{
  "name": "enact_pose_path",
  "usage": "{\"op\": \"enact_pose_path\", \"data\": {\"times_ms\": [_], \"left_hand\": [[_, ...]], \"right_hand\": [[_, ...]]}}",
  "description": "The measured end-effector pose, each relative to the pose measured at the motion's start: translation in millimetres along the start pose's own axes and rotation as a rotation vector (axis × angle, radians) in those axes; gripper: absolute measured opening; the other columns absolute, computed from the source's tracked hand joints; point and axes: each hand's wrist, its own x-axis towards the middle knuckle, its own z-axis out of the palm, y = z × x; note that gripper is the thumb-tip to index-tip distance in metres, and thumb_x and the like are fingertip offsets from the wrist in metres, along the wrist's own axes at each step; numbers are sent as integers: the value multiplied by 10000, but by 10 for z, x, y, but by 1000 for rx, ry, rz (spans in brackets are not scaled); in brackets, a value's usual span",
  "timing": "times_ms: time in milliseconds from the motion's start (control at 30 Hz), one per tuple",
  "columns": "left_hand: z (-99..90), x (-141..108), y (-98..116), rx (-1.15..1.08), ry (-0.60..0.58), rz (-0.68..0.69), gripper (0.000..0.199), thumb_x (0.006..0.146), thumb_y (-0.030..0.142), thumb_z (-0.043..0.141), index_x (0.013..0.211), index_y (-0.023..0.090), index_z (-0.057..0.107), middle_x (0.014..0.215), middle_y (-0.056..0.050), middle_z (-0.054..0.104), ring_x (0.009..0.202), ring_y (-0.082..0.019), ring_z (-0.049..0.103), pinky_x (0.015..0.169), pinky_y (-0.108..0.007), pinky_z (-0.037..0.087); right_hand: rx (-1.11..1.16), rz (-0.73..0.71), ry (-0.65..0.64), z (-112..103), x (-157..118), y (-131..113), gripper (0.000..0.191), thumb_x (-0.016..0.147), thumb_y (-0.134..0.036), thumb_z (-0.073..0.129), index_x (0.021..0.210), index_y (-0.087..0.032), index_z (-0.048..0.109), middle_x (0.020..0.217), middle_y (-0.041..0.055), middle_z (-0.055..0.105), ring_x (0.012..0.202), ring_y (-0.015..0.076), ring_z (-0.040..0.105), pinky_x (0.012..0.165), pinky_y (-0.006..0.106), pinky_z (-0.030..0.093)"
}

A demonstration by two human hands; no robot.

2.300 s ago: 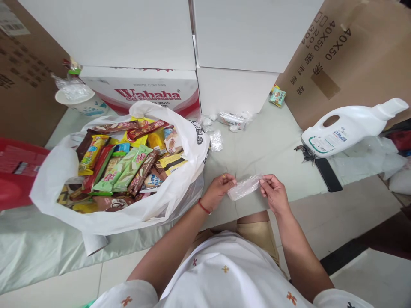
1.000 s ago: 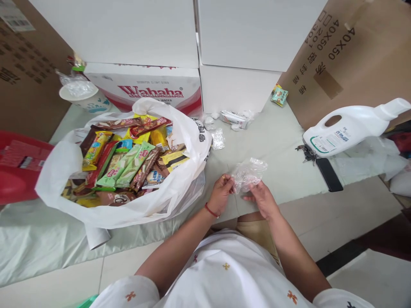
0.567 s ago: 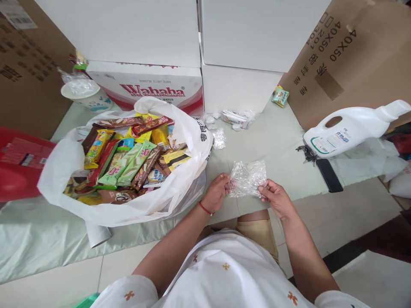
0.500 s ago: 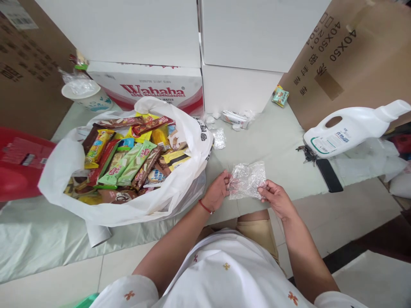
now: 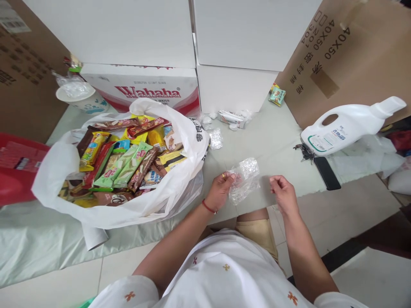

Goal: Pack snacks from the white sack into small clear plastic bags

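My left hand (image 5: 220,191) pinches the left edge of a crinkled clear plastic bag (image 5: 245,179) over the front of the table. The bag hangs loosely to the right of those fingers. Just right of it, apart from the plastic, my right hand (image 5: 284,191) has its fingers curled in, with nothing visible in them. To my left stands a wide white plastic bag (image 5: 128,216), its mouth folded open, full of wrapped snack bars (image 5: 128,164). Beyond the clear bag lie a small clear wrapper (image 5: 216,138) and a white printed packet (image 5: 231,118).
White boxes and a Wahaha carton (image 5: 144,87) line the back. A paper cup (image 5: 84,98) stands at the back left, near a red container (image 5: 19,171). On the right are a detergent bottle (image 5: 346,126), keys (image 5: 304,152), a phone (image 5: 326,173) and a cardboard box (image 5: 359,60).
My right hand has let go of the clear plastic bag and moved right, its fingers curling. The bag's right side has swung loose while my left hand keeps its hold.
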Motion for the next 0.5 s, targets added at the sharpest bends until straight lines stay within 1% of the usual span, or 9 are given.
{"op": "enact_pose_path", "data": {"times_ms": [33, 100, 167, 233, 300, 367, 400, 433, 500], "left_hand": [[12, -9, -13, 28, 1, 23, 442, 665, 503, 895, 792, 192, 608, 987, -39, 758, 911, -206, 715, 863, -360, 548], [31, -26, -37, 87, -9, 56, 444, 677, 536, 874, 794, 190, 622, 1016, -52, 761, 928, -224, 718, 899, -389, 544], [43, -44, -52, 151, -35, 90, 432, 704, 553, 853, 798, 185, 646, 1012, -61, 761, 937, -231, 715, 912, -390, 537], [42, -61, -53, 212, -62, 108, 439, 746, 590, 813, 825, 179, 683, 957, -65, 756, 922, -230, 705, 887, -371, 537], [23, -66, -38, 239, -49, 91, 517, 788, 684, 728, 848, 171, 707, 888, -69, 739, 865, -226, 690, 815, -352, 544], [-11, -52, -10, 214, 8, 48, 604, 818, 768, 620, 846, 171, 699, 842, -68, 714, 771, -211, 666, 712, -336, 537], [-30, -37, 5, 200, 41, 35, 603, 826, 771, 601, 829, 173, 684, 821, -60, 698, 722, -195, 646, 665, -323, 522], [-49, -20, 19, 201, 69, 34, 568, 826, 742, 621, 795, 176, 662, 785, -45, 675, 671, -173, 615, 625, -304, 497], [-82, 19, 39, 240, 103, 54, 459, 807, 615, 711, 703, 181, 602, 687, -5, 601, 591, -125, 536, 572, -267, 436]], "right_hand": [[7, -19, 18, 28, -6, -19, 463, 750, -665, 768, 828, -218, 676, 738, 2, 614, 613, 126, 471, 530, 256, 405], [-2, -19, -42, 121, -28, -71, 475, 808, -694, 696, 899, -228, 688, 809, 31, 662, 669, 154, 529, 527, 260, 419], [-35, 3, -121, 256, -45, -118, 513, 786, -696, 717, 1005, -232, 696, 870, 50, 694, 752, 187, 574, 551, 270, 452], [-54, -1, -168, 398, -48, -143, 507, 745, -647, 778, 1021, -230, 695, 825, 31, 685, 741, 183, 563, 579, 275, 455], [-59, -39, -210, 509, -47, -153, 416, 747, -579, 797, 946, -225, 705, 750, 2, 647, 685, 159, 522, 601, 273, 432], [-71, -84, -264, 568, -55, -165, 329, 779, -531, 772, 878, -223, 714, 727, -8, 624, 666, 147, 495, 617, 274, 408], [-82, -101, -292, 579, -62, -176, 302, 793, -514, 759, 863, -224, 717, 726, -10, 616, 667, 146, 488, 622, 275, 401], [-95, -116, -318, 581, -72, -188, 284, 803, -502, 750, 858, -226, 719, 721, -13, 607, 667, 146, 482, 625, 275, 394], [-113, -138, -343, 562, -94, -208, 269, 818, -496, 736, 849, -230, 714, 704, -19, 588, 655, 145, 469, 626, 277, 386]]}}
